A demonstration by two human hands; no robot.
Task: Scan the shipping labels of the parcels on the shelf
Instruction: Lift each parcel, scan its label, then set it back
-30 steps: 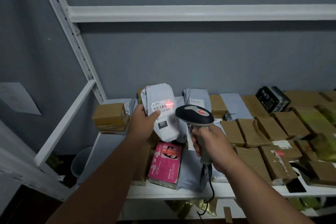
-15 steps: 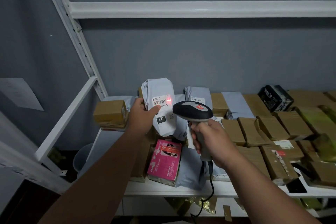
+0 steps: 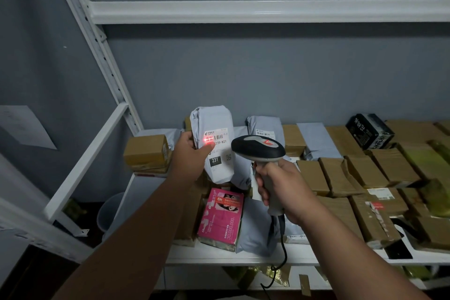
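Grey plastic mailer (image 3: 214, 143), soft and light I'd judge, stands upright above the shelf's (image 3: 243, 257) back left corner. My left hand (image 3: 191, 156) grips its left edge clear of the label (image 3: 216, 137); my right hand (image 3: 280, 190) holds the scanner (image 3: 258, 151).

A shelf (image 3: 243, 259) held many parcels. Above its left end, the left hand (image 3: 190, 158) held a soft parcel (image 3: 215, 143) upright, its label (image 3: 216, 137) facing the viewer. Just right of it, the right hand (image 3: 280, 190) held a scanner (image 3: 258, 149), head toward the label. Below the parcel a flat box (image 3: 220, 216) lay near the shelf's front edge. Boxes (image 3: 365, 177) lay in rows to the right; another box (image 3: 146, 153) sat far left
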